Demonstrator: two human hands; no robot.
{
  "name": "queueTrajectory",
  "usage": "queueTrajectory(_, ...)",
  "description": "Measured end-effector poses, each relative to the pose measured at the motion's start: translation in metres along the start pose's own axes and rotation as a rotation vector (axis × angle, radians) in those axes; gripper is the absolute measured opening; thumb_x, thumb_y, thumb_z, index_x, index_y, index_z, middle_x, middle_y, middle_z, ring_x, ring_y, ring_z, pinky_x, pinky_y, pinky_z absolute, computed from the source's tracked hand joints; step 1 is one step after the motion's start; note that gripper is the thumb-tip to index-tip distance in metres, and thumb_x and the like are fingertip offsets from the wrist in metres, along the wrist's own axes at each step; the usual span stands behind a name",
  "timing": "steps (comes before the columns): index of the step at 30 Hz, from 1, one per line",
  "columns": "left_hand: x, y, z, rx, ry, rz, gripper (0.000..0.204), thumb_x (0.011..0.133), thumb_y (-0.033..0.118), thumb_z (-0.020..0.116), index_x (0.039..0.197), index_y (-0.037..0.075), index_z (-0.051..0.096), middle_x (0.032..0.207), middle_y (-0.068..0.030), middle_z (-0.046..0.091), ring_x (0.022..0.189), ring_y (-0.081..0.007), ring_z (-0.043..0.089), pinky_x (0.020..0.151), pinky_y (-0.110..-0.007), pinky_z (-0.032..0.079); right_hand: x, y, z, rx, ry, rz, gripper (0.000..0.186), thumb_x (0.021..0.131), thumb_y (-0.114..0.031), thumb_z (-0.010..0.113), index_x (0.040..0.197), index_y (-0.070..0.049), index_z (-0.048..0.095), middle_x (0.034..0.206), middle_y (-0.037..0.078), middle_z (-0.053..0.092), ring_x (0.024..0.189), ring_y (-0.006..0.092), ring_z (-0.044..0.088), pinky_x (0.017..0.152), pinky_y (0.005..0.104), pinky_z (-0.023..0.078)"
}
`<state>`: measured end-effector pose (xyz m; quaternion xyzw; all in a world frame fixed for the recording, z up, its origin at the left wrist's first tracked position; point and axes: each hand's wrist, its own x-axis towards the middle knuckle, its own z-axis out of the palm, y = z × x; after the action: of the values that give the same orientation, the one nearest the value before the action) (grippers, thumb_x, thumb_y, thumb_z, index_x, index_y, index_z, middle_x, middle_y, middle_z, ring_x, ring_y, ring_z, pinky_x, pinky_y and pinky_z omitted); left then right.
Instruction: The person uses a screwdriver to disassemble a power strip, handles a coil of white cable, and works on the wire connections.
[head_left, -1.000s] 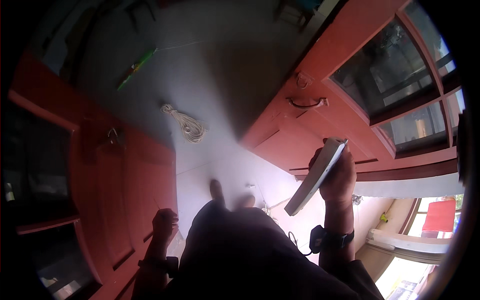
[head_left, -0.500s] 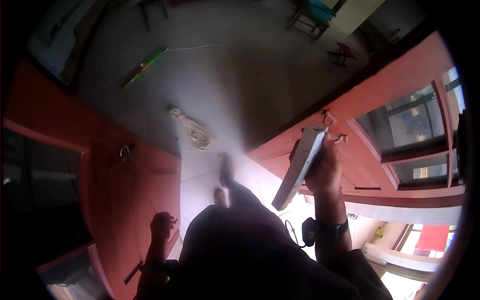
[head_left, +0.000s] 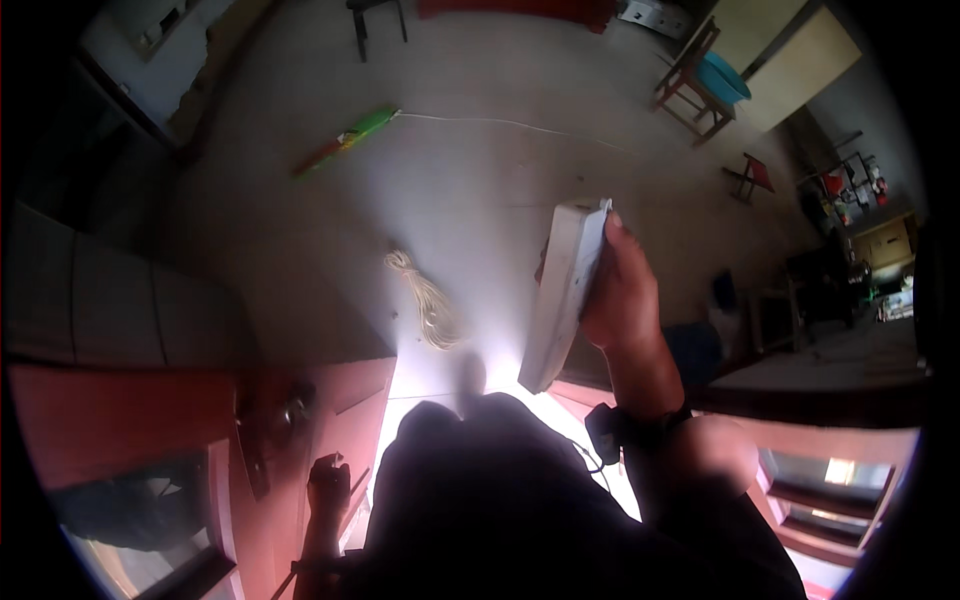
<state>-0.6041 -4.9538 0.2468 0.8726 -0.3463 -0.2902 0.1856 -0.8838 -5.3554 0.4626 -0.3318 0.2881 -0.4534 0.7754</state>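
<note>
Since the right hand (head_left: 625, 300) grips the long, white, plastic-looking bar (head_left: 560, 300) right of the cream, coiled rope (head_left: 425, 300), I judge it stiff, fairly light, best held mid-length; whether the left hand (head_left: 328, 483), below-left of the rope, holds anything, I cannot tell.

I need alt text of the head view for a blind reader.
A person's right hand grips a long, white, box-shaped object; the left hand is near a red panelled door. Bundled cream rope lies on the grey floor ahead.

Rope (head_left: 427, 302) (on floor (head_left: 500, 165)) left of bar (head_left: 560, 290)
</note>
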Motion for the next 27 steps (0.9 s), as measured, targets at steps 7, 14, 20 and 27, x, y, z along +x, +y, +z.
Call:
queueTrajectory(7, 0.03, 0.036, 0.003, 0.037, -0.146, -0.206, 0.029, 0.089, 0.026, 0.059, 0.108, 0.005, 0.067, 0.105, -0.0165, 0.069, 0.095, -0.031, 0.068, 0.085, -0.04, 0.053, 0.105, -0.001, 0.021, -0.064, -0.107, -0.016, 0.048, 0.1, -0.046, 0.041, 0.115, -0.003, 0.057, 0.092, 0.017, 0.066, 0.082, 0.0299, 0.065, 0.075, 0.0428, 0.051)
queueTrajectory(14, 0.055, 0.028, 0.035, -0.162, -0.25, -0.248, 0.038, 0.089, 0.039, 0.066, 0.108, 0.006, 0.066, 0.098, -0.0151, 0.071, 0.097, -0.0278, 0.069, 0.085, -0.036, 0.052, 0.162, -0.016, 0.012, -0.054, 0.009, 0.005, 0.048, 0.101, -0.045, 0.037, 0.114, -0.003, 0.057, 0.09, 0.015, 0.065, 0.08, 0.0281, 0.063, 0.074, 0.0408, 0.051)
queueTrajectory(20, 0.069, -0.017, 0.073, -0.455, -0.236, -0.396, 0.041, 0.086, 0.036, 0.068, 0.11, 0.003, 0.066, 0.107, -0.0181, 0.07, 0.1, -0.0276, 0.068, 0.089, -0.034, 0.051, 0.227, -0.034, -0.012, 0.029, -0.211, 0.048, 0.047, 0.103, -0.04, 0.035, 0.127, -0.003, 0.052, 0.107, 0.014, 0.065, 0.092, 0.0285, 0.064, 0.083, 0.043, 0.052)
queueTrajectory(27, 0.131, 0.122, 0.053, -0.214, -0.255, -0.439, 0.042, 0.085, 0.034, 0.068, 0.113, 0.002, 0.066, 0.107, -0.0181, 0.071, 0.1, -0.0272, 0.068, 0.09, -0.034, 0.051, 0.32, -0.082, -0.039, 0.078, -0.248, 0.067, 0.046, 0.104, -0.039, 0.032, 0.123, -0.003, 0.054, 0.1, 0.015, 0.066, 0.088, 0.0285, 0.064, 0.08, 0.0422, 0.052)
